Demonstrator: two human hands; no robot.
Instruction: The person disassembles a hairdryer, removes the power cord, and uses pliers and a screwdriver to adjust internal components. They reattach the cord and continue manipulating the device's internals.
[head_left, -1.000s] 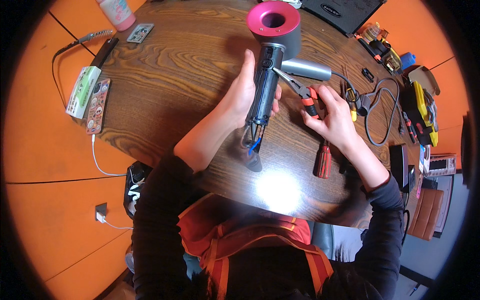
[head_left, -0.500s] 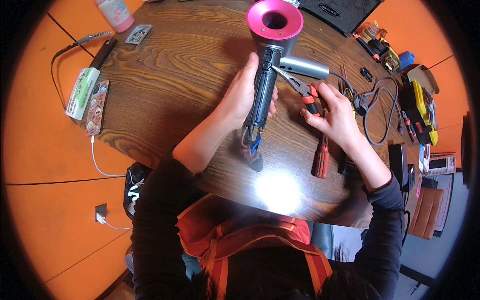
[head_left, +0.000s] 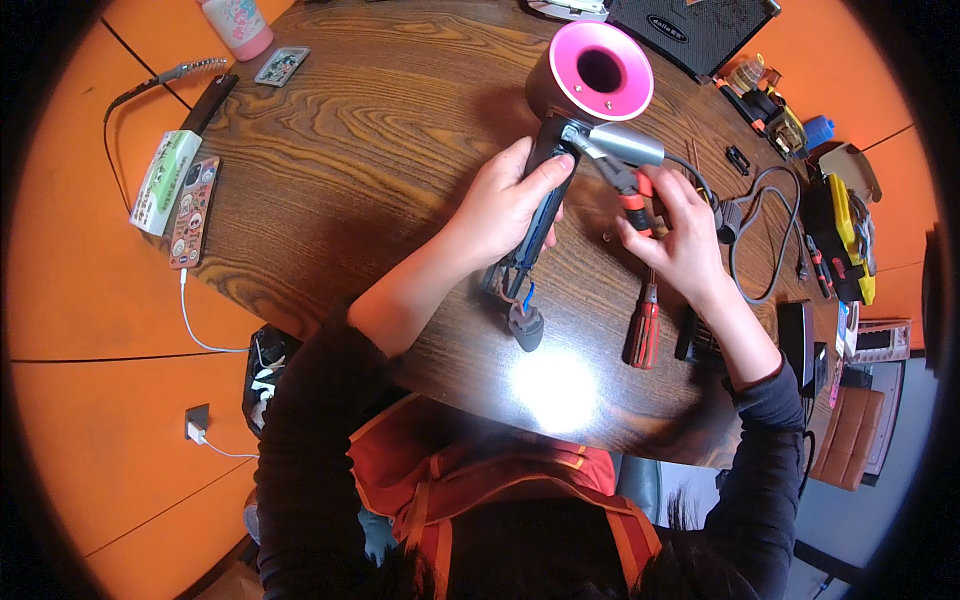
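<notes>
My left hand (head_left: pixel 510 205) is closed around the opened black handle of a hair dryer (head_left: pixel 601 75), its thumb pressed on the handle's upper part. The pink ring of the dryer's head tilts up toward the right. Blue and brown wires and a dark cable boot (head_left: pixel 526 328) hang from the handle's lower end. My right hand (head_left: pixel 682 232) grips needle-nose pliers (head_left: pixel 632 188) with red and black handles. The plier tips reach the top of the handle, just below the head; what they touch there is too blurred to make out.
A silver tube (head_left: pixel 628 145) with a dark cord (head_left: pixel 770 290) lies behind the pliers. Nearer me lies a red screwdriver (head_left: pixel 646 335). Tools and a yellow-black case (head_left: pixel 850 230) line the right edge. At left are a phone (head_left: pixel 194 215), a small box (head_left: pixel 166 182) and a soldering iron (head_left: pixel 205 105).
The dryer's head has swung to the right and lower, and its handle now leans more. My left thumb has moved onto the handle's front. The plier tips have shifted up to the handle's top.
</notes>
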